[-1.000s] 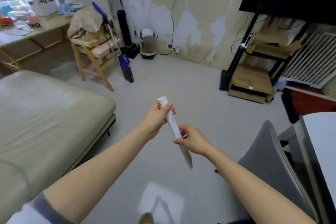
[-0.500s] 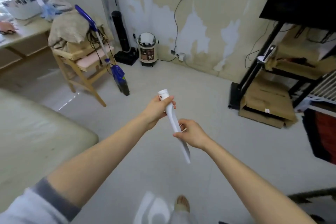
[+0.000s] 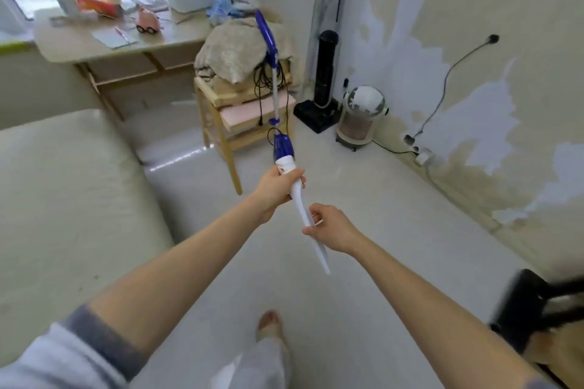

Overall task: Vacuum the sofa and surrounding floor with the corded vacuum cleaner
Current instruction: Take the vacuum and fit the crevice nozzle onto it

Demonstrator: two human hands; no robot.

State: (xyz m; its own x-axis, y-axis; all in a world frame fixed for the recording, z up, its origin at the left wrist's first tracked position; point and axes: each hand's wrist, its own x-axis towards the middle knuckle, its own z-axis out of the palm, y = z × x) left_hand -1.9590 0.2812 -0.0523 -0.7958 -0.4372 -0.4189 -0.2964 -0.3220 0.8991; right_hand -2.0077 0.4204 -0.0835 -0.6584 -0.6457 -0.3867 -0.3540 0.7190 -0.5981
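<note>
1. A bare foot [image 3: 268, 322] and a pale trouser leg stand on the floor [image 3: 363, 208], nearest the camera and below the nozzle.
2. A dark stool [image 3: 534, 303] sits at the right edge, lower right of the nozzle (blurred).
3. The right hand [image 3: 331, 227] pinches the lower half of the white nozzle [image 3: 303, 208], thumb and fingers curled round it; the flat tip sticks out below the hand.
4. The left hand [image 3: 275, 189] grips the nozzle's wide upper end, fingers wrapped tight around it, thumb across the front.
5. The sofa [image 3: 63, 199] fills the left side, well left of the nozzle, its pale cushion bare.
6. The vacuum [image 3: 275, 85], blue with a pale tube, leans against a wooden chair [image 3: 221, 123] just beyond the nozzle's upper end; its motor body shows right above the left hand (touching or merely behind, I cannot tell). Its black cord [image 3: 265, 79] hangs in loops from the tube.
7. A beige blanket [image 3: 234, 54] is heaped on the chair.
8. Right of the chair, past the nozzle, a black upright cleaner [image 3: 325, 79] stands by the wall, and a small round heater [image 3: 360, 117] beside it.
9. Farthest, upper left of the nozzle, a cluttered desk [image 3: 126, 47] sits under the window.
</note>
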